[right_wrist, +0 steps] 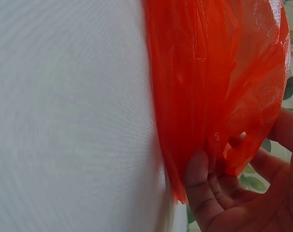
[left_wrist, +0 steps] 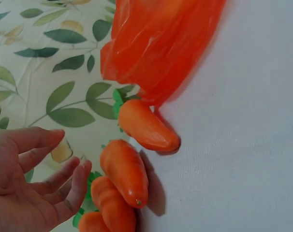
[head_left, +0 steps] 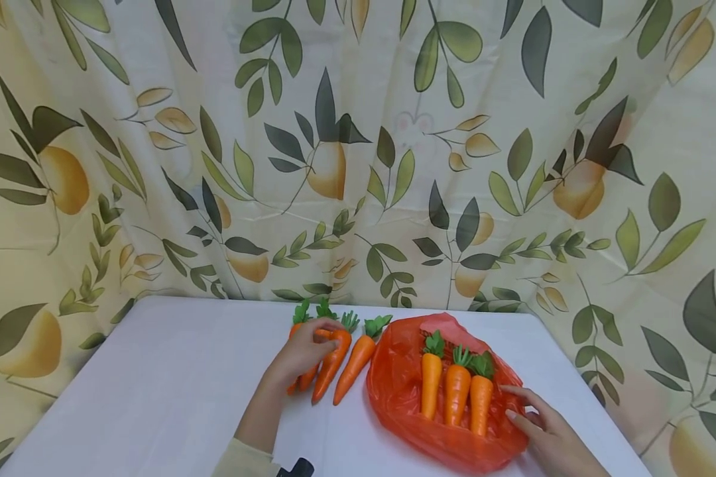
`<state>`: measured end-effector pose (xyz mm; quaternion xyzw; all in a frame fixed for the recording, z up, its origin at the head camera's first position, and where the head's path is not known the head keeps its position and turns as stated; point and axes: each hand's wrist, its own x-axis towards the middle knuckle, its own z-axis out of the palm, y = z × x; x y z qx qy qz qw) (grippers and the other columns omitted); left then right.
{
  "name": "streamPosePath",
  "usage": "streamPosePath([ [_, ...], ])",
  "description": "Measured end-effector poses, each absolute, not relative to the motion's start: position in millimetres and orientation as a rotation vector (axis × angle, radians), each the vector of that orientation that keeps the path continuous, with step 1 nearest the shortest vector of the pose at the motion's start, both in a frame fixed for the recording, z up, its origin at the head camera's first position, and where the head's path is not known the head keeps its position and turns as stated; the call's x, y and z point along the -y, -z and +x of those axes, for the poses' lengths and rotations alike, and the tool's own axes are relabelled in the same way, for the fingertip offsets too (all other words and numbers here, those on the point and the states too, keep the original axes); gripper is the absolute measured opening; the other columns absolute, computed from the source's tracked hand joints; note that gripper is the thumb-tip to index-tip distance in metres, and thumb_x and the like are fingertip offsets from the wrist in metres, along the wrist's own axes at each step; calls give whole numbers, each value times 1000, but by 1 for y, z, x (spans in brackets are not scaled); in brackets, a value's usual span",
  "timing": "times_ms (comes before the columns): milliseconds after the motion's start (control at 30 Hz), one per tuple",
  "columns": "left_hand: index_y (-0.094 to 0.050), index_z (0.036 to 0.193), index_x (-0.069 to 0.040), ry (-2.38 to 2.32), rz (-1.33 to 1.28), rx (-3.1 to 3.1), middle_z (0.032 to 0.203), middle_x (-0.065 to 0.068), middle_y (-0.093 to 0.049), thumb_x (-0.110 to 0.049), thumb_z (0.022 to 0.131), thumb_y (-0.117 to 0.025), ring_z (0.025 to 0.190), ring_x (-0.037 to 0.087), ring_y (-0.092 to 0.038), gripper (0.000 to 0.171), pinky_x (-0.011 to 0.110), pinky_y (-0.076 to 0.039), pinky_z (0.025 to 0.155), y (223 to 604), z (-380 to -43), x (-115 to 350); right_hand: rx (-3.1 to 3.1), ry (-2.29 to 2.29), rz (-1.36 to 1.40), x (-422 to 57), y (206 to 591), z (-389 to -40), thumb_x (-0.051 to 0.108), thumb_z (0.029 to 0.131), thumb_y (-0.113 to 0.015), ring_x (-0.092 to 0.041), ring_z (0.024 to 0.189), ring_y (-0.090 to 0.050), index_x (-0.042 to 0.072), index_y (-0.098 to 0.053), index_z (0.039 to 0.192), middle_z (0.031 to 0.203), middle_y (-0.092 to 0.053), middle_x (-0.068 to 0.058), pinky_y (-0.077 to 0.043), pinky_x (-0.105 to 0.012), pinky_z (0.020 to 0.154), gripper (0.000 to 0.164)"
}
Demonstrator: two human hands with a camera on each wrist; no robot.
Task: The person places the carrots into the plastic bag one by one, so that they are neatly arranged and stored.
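Observation:
A red plastic bag (head_left: 394, 404) lies spread on the right half of the table. Three carrots (head_left: 457, 391) with green tops lie side by side on it. At the bag's right edge, my right hand (head_left: 545, 427) pinches the thin plastic (right_wrist: 199, 96) between thumb and fingers. Left of the bag, several more carrots (head_left: 356, 368) lie in a row. My left hand (head_left: 310, 351) hovers over them with loosely bent fingers. In the left wrist view that hand (left_wrist: 37, 179) holds nothing, and a gap shows between it and the nearest carrot (left_wrist: 124, 169).
The white table (head_left: 173, 391) extends to the left of the carrots. Behind it and along both sides hangs a curtain (head_left: 358, 165) printed with leaves and fruit. A small black object (head_left: 298, 468) shows by the left sleeve (head_left: 247, 458).

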<state>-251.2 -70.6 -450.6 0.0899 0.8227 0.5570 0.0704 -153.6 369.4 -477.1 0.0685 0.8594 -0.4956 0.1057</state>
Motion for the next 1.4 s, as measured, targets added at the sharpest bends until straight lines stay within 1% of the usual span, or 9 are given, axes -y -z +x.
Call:
streamPosePath([
  [67, -71, 126, -16, -1678, 254, -2485, 129, 9, -62, -13, 100, -67, 107, 29, -59, 26, 48, -53, 88, 451, -252, 75, -2527, 1458, 210, -369, 478, -154, 28, 107, -59, -45, 129, -48, 8, -40, 156, 158, -33, -25, -55, -47, 94, 57],
  [233, -72, 125, -13, -1733, 215, -2513, 129, 11, -62, -9, 100, -65, 105, 30, -59, 26, 43, -56, 83, 452, -255, 89, -2530, 1451, 209, -369, 480, -155, 29, 107, -59, -46, 129, -48, 10, -40, 155, 158, -34, -24, -55, -47, 94, 56],
  [367, -72, 126, -12, -1771, 158, -2512, 133, 13, -60, -10, 100, -66, 109, 29, -59, 26, 42, -55, 87, 457, -257, 103, -2531, 1454, 210, -370, 480, -155, 28, 107, -59, -45, 128, -49, 9, -40, 156, 158, -34, -24, -56, -47, 93, 55],
  [533, -73, 124, -13, -1818, 102, -2516, 132, 13, -61, -7, 99, -65, 103, 27, -61, 26, 42, -56, 83, 464, -258, 118, -2520, 1473, 204, -371, 482, -154, 28, 106, -60, -38, 122, -53, 8, -40, 156, 157, -36, -25, -57, -44, 92, 57],
  [767, -72, 125, -10, -1808, 5, -2530, 130, 12, -62, -7, 98, -65, 99, 28, -63, 27, 44, -56, 81, 472, -259, 130, -2512, 1488, 209, -371, 484, -155, 28, 105, -62, -31, 114, -57, 6, -40, 155, 154, -38, -25, -58, -41, 89, 59],
  [933, -73, 124, -13, -1797, -49, -2508, 132, 14, -59, -8, 98, -65, 97, 28, -63, 28, 39, -56, 77, 479, -262, 135, -2523, 1462, 223, -372, 484, -156, 28, 106, -61, -32, 114, -58, 7, -40, 156, 155, -37, -26, -58, -44, 90, 58],
  [1233, -72, 129, -14, -1734, -18, -2469, 135, 17, -58, -9, 97, -67, 111, 31, -60, 33, 39, -57, 82, 485, -262, 140, -2553, 1424, 189, -372, 481, -155, 28, 106, -61, -36, 120, -52, 8, -41, 155, 155, -37, -24, -57, -43, 92, 56],
  [1300, -71, 130, -14, -1739, 1, -2458, 136, 17, -59, -8, 95, -68, 111, 31, -60, 35, 39, -57, 81, 486, -262, 139, -2549, 1430, 184, -372, 480, -155, 29, 106, -61, -36, 120, -53, 8, -41, 155, 155, -37, -25, -57, -44, 92, 57],
  [1400, -71, 131, -13, -1748, 44, -2450, 132, 14, -60, -5, 95, -68, 105, 29, -60, 37, 38, -56, 78, 489, -263, 137, -2545, 1438, 180, -372, 480, -154, 29, 106, -61, -36, 120, -53, 8, -41, 155, 155, -37, -25, -57, -44, 92, 58],
])
